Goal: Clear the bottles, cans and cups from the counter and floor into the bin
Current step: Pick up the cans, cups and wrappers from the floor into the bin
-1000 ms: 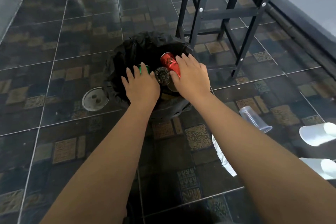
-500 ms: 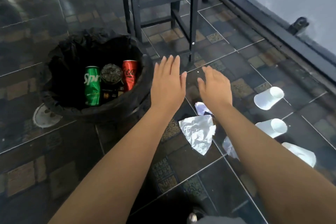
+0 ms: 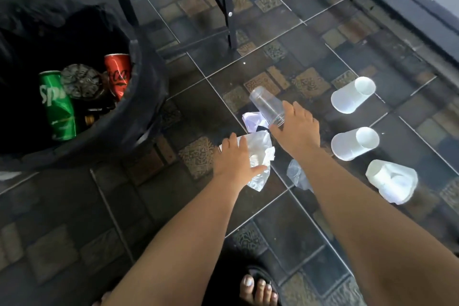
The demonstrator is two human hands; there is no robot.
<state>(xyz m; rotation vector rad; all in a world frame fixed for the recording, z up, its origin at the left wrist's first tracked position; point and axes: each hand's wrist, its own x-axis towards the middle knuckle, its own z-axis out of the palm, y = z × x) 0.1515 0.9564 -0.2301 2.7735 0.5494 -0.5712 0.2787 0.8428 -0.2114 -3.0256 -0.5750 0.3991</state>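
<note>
Looking down through the head camera, I am seeing both my hands a good way off the bin now; half a second ago they were hovering flat and empty beside its rim, and a second ago they were over its mouth with the cans. The green Sprite can and the red Coca-Cola can are lying inside the black liner, with a dark round object I cannot identify between them, so I am judging that part of the job done and the floor litter is what is left.

My right hand is coming down on the clear plastic cup lying on its side on the tiles; my fingers are touching its ribbed rim, but whether the grip is closing round it I cannot tell. My left hand is pressing on the crumpled white wrapper, fingers spread and apart, not yet bunched on it.

To the right, two white cups are lying on their sides, well apart from my hands, and a crushed white cup is sitting nearer me. A crumpled clear piece of plastic is peeking out beside my right forearm. All of these are waiting on the floor, so several more trips to the bin are looking likely
</note>
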